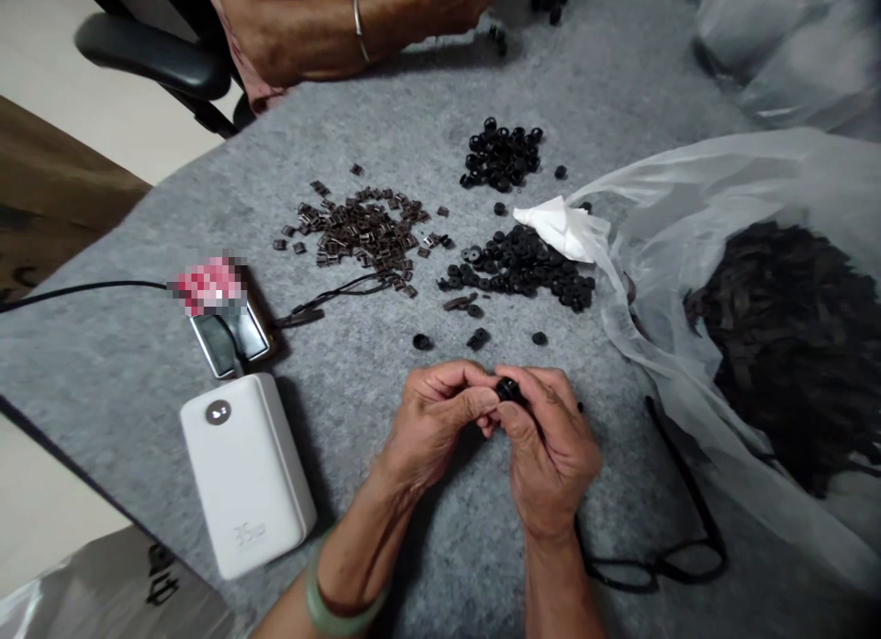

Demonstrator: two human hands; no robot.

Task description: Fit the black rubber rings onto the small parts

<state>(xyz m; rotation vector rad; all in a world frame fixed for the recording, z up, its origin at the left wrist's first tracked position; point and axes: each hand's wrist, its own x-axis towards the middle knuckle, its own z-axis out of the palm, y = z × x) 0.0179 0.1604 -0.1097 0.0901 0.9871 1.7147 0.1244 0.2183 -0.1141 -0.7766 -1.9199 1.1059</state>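
Note:
Between the fingertips of both hands sits a small round black plastic part (507,388). My left hand (440,419) pinches it from one side, thumb and forefinger together. From the other side my right hand (551,446) grips it the same way. Just beyond the hands lie a black cup-shaped piece (422,341) and a few loose black bits (477,338). Farther off are a heap of flat black round pieces (523,267), a pile of small brown clips (368,226) and a cluster of black ring-like caps (502,152).
A clear plastic bag (661,345) of dark strips stands at the right, near black eyeglasses (688,561). At the left are a white power bank (244,474) and a cabled device (230,331). Across the grey table (385,134), another person's arm (317,33) rests.

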